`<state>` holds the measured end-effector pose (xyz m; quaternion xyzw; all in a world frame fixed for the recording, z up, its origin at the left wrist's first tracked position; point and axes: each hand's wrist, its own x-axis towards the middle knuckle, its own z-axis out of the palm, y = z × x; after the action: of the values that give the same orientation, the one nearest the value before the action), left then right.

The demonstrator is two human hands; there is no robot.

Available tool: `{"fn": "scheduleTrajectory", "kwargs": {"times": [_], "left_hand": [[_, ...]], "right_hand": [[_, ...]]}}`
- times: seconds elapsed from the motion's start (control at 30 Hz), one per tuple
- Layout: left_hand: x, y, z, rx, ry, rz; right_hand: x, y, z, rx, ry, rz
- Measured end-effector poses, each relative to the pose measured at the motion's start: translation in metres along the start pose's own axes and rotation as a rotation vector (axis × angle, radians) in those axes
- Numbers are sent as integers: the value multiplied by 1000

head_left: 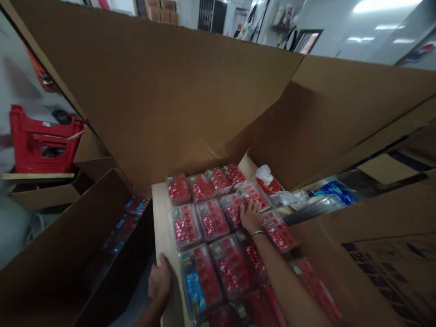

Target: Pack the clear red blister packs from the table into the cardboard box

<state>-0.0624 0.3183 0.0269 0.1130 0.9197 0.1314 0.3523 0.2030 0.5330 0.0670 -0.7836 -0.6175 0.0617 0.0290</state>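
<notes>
Several clear plastic packs of red goods lie in rows on a pale cardboard sheet inside a large brown carton. My right hand, with a thin bracelet on the wrist, rests with spread fingers on the packs near the top of the rows. Its fingertips touch a pack. Lower down, my left hand curls around the near left edge of the pale sheet. A white plastic bag sits on a round red item behind the packs.
Tall brown carton flaps rise around the packs. Down to the left, a dark carton holds more packs. A red plastic crate stands at far left. Blue plastic wrapping lies to the right. Stacked boxes stand far beyond.
</notes>
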Motion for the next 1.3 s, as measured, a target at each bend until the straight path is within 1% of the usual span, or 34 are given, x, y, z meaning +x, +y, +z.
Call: {"fn": "scheduleTrajectory", "kwargs": {"times": [0.07, 0.13, 0.2, 0.27, 0.37, 0.43, 0.5, 0.57, 0.63, 0.73, 0.83, 0.93, 1.0, 1.1, 1.2, 1.3], "left_hand": [[-2, 0, -1, -21, 12, -6], [-3, 0, -1, -37, 13, -20], [-4, 0, -2, -50, 3, -28], [-4, 0, -2, -61, 0, -23], [-5, 0, -2, -58, -3, -15], [-5, 1, -2, -44, -12, -26], [-6, 2, -2, -37, -18, -36], [-7, 3, -4, -41, -19, -41], [-9, 3, -6, -46, -35, -41], [-10, 1, -9, -45, -64, -33], [-5, -1, -6, -62, -38, -16], [0, -3, -2, -70, -6, -10], [0, -3, -1, -61, -6, -14], [-3, 1, -3, -43, -29, -37], [-6, 3, -6, -29, -77, -47], [-1, -3, -3, -30, -90, -30]], "right_hand": [[-1, 0, -4, 0, -8, 3], [-7, -9, -12, 3, -14, 10], [-22, -30, -20, 9, -10, -18], [-48, -63, -23, 42, -9, -104], [-95, -114, -18, 152, -69, -258], [-118, -137, -11, 195, -125, -304], [-131, -147, -2, 197, -141, -320], [-135, -147, 4, 183, -123, -329], [-135, -143, 7, 170, -104, -339], [-132, -142, 3, 161, -139, -323], [-120, -153, -6, 198, -173, -306], [-94, -172, -13, 257, -145, -378], [-74, -183, -11, 261, -150, -449], [-53, -192, 2, 214, -196, -539], [-51, -195, 11, 197, -208, -567], [-50, -195, 6, 219, -226, -554]]}}
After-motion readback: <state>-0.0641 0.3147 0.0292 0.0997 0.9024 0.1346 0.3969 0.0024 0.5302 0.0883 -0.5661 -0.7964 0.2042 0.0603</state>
